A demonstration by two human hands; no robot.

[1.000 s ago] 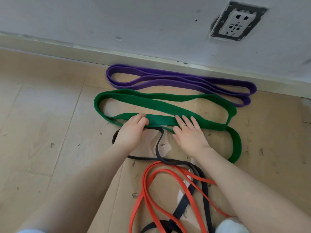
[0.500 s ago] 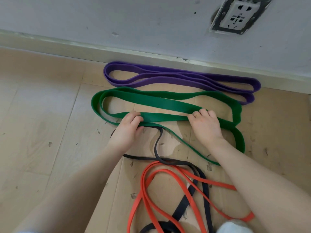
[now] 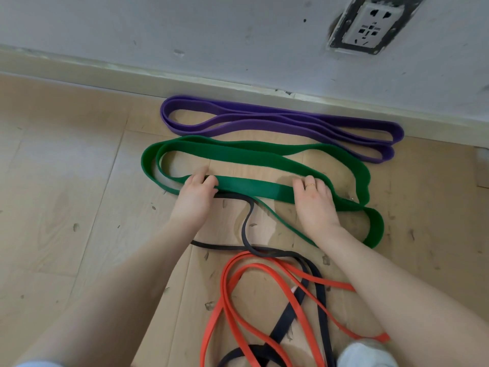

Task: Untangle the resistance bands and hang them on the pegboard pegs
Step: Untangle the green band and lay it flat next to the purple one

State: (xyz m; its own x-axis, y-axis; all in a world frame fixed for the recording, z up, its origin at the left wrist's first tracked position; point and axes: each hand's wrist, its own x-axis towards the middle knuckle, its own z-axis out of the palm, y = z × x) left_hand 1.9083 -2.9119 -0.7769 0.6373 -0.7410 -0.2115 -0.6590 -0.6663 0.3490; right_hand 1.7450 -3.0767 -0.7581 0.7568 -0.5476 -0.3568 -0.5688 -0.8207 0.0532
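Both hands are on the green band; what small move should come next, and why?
Probably lift the green band clear with the left hand and right hand. It lies folded apart from the purple band, while the black band runs under its near edge.

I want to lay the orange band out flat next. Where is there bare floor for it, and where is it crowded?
Bare floor lies left of the green band and the left hand, out to the baseboard. A smaller patch lies right of the green band's end. It is crowded near the person, where the orange band and black band cross, and along the wall by the purple band.
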